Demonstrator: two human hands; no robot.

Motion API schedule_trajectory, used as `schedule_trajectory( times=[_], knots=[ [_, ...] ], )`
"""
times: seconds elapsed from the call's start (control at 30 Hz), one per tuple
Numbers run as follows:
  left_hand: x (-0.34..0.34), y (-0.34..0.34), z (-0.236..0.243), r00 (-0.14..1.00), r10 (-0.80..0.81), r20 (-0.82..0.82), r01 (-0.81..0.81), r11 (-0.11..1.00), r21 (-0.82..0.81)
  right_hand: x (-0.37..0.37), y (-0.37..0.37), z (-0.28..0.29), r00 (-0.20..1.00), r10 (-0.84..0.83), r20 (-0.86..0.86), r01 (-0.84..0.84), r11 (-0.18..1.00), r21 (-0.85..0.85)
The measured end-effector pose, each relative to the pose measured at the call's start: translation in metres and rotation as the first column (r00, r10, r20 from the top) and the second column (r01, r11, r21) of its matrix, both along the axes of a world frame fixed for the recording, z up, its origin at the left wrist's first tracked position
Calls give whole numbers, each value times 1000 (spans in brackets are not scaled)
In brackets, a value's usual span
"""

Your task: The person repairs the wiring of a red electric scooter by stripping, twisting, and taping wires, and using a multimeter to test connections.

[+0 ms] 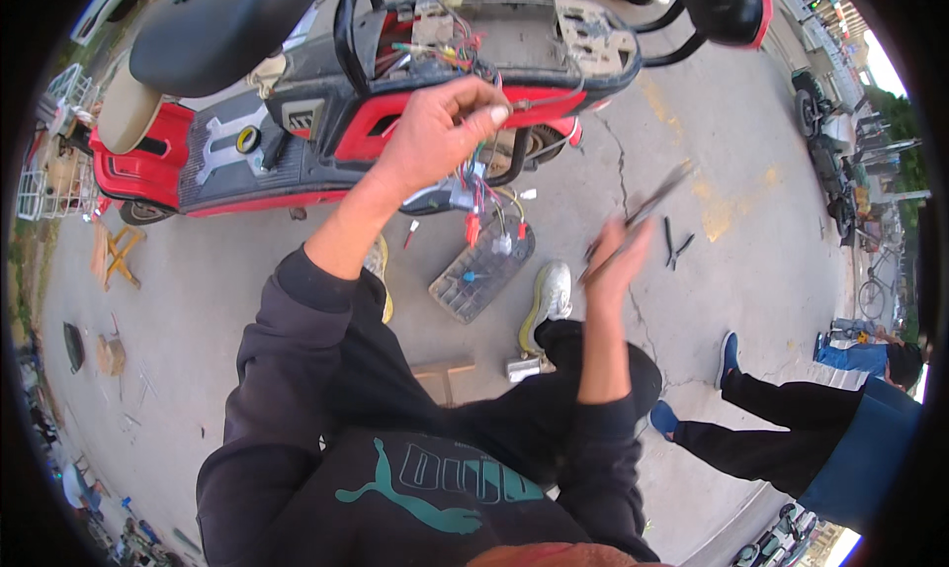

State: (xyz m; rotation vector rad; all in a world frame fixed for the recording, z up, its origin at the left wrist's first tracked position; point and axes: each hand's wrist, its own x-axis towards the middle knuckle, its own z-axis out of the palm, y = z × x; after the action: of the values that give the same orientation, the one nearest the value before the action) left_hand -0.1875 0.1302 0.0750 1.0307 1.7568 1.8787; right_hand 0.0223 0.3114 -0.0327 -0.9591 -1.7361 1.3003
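My left hand [445, 132] pinches a thin wire [544, 102] at the rear body of a red and black scooter [361, 122], whose seat area is opened up. Coloured wires and connectors [474, 226] hang below that hand from a small grey-silver unit [445, 191]. Lower right of it, my right hand [618, 256] is closed on a long dark metal tool [652, 196], blurred, perhaps pliers or scissors. A grey plastic panel [465, 290] lies on the ground under the hanging connectors.
Pliers [677, 246] lie right of my right hand. A wooden folding stool [116, 256] is at left; a roll of tape [247, 140] sits on the footboard. People [781, 429] stand or crouch at lower right. Parked two-wheelers [825, 162] line the right edge.
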Motion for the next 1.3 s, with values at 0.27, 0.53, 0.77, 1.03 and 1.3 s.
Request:
schedule_trajectory(
  times=[0.27,0.53,0.77,1.03,1.3],
  knots=[
    [10,15,9,990,-74,-120,61,992,-112,191,-148,-328,129,439,889,-259,881,-397],
    [-3,1,-1,961,-83,-264,44,988,-149,-10,-78,83,946,149,289,-313,653,690],
    [5,3,8,964,-98,-246,71,991,-116,-70,-28,138,876,268,402,-470,285,835],
    [4,0,12,814,-118,-568,49,989,-136,-64,-34,131,908,144,392,-413,160,897],
    [11,5,15,809,-84,-582,-16,986,-165,-57,-26,118,925,174,337,-367,182,912]
  ],
)
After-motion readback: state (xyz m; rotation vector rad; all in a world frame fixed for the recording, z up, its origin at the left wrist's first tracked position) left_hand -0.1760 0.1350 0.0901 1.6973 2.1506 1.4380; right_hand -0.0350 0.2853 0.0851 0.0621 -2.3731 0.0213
